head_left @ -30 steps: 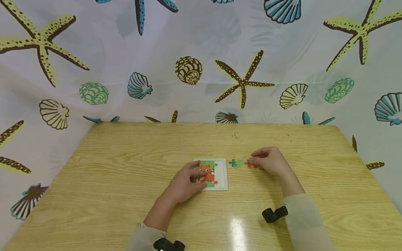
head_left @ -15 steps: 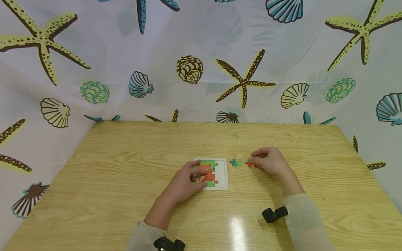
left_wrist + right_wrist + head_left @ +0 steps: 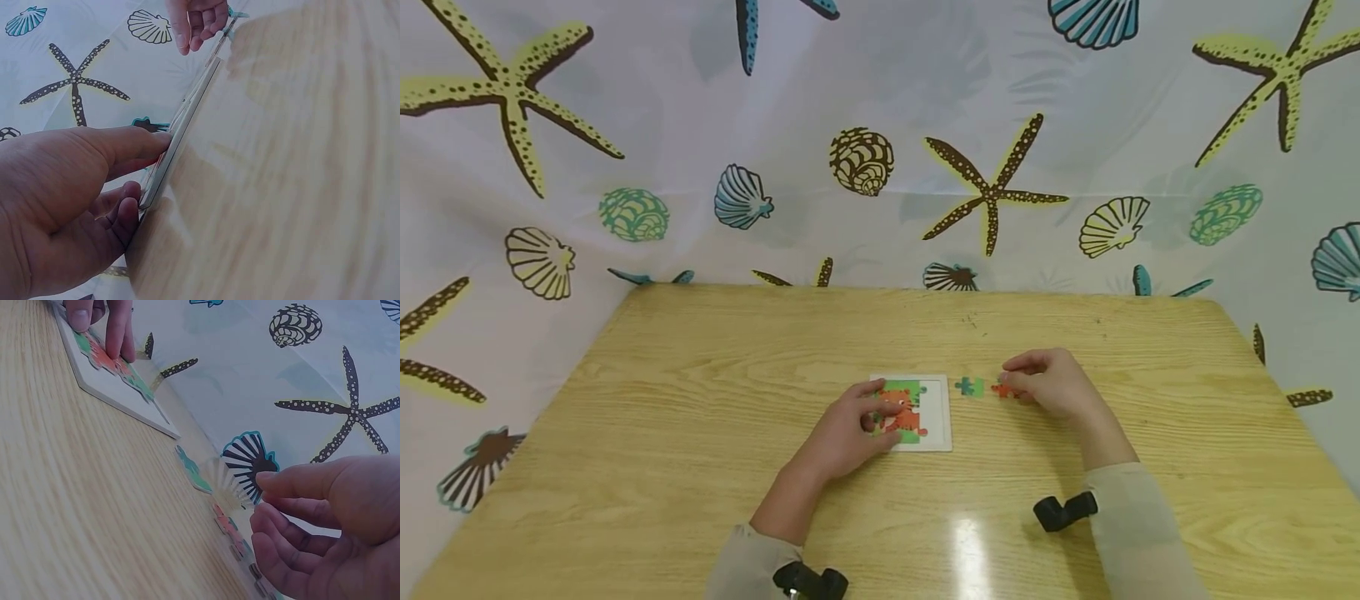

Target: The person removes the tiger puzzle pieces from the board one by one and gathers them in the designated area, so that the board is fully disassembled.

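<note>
My left hand (image 3: pixel 846 425) rests on a jigsaw puzzle (image 3: pixel 901 421) in a white frame, thumb at its near edge and other fingers across the picture of an orange animal on green. The left wrist view shows that thumb (image 3: pixel 140 142) lying at the frame's edge. To the right of the frame lie a green puzzle piece (image 3: pixel 970 387) and a red piece (image 3: pixel 1002 390). Over the red one hovers my right hand (image 3: pixel 1045 379), fingers loosely bent, nothing visible between thumb and fingertips. More pieces (image 3: pixel 259 575) run on beneath it in the right wrist view, partly hidden.
A wooden table (image 3: pixel 737 358) carries everything. Behind it and at both sides hangs a white cloth (image 3: pixel 880 83) printed with starfish and shells. The right part of the puzzle frame (image 3: pixel 936 417) shows bare white. Black wrist cameras (image 3: pixel 1063 510) sit at both sleeves.
The head view has shifted a little, so the whole scene sits slightly farther right. Both hands stay at about the same places by the puzzle and pieces.
</note>
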The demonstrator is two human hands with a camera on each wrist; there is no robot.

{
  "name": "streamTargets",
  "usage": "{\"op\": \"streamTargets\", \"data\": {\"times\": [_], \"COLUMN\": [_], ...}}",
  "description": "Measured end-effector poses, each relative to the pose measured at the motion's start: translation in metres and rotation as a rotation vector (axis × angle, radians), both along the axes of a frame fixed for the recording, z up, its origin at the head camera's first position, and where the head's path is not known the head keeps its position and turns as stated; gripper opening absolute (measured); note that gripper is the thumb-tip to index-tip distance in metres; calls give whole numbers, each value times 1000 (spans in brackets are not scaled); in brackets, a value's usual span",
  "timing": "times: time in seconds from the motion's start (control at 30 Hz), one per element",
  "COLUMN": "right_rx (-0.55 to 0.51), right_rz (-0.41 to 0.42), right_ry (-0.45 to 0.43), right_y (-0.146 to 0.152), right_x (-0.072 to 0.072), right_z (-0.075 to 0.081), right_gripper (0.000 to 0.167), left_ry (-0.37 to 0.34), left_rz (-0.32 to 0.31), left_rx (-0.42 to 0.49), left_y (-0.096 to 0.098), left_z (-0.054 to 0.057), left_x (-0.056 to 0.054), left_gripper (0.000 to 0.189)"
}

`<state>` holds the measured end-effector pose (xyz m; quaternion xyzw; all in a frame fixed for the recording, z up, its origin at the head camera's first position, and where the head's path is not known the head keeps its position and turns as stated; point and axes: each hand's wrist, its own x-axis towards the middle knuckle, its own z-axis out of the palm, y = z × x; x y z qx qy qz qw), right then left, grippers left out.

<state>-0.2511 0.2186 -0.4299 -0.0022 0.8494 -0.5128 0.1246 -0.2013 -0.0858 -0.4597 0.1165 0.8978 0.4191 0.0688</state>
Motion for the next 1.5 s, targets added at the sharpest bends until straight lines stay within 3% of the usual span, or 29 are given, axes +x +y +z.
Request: {"op": "streamTargets", "data": {"times": [0.4,0.77,1.5], "right_rx": [-26,-62,-70], "right_rz": [19,31,109], "right_ry": [9,-16,-41], "right_y": [-6,-27,-30], "right_x": [0,-1,1], "right_z": [-2,-13,-7], "right_gripper": [32,26,25], "left_ry": [4,-12,0], "left_rz": [-2,-6,0], "left_rx": [14,9,3], "left_y": [0,-7,0], "left_z": [-2,1,-3], "left_x": [0,-1,1], "left_gripper": [30,31,26]}}
